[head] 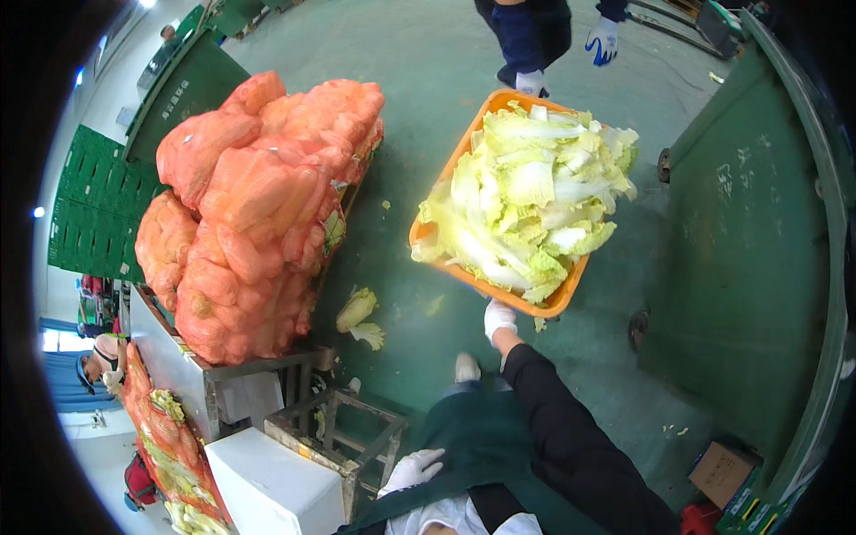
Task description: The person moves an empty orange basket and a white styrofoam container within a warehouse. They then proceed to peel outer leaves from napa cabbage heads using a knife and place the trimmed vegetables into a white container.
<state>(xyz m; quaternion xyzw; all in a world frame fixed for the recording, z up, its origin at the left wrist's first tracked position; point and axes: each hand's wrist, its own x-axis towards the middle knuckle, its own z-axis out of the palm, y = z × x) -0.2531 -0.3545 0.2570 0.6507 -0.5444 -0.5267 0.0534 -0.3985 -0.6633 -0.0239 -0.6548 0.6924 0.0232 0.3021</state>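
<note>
My right hand [500, 321], in a white glove, grips the near edge of an orange plastic crate [560, 304] heaped with pale napa cabbage leaves [521, 194]. A co-worker's gloved hand [531, 83] is at the crate's far edge; that person's other glove [603, 43] hangs free, blue on the palm. My left hand [411, 471], also in a white glove, is held low by my dark green apron with nothing seen in it; its fingers are partly bent.
Red mesh sacks of produce [267, 200] are piled at left beside a metal table [167, 361]. A large green wheeled bin [742, 241] stands at right. Cabbage pieces [358, 311] lie on the floor. A metal stool frame [374, 428] and white box [274, 481] are near my left side.
</note>
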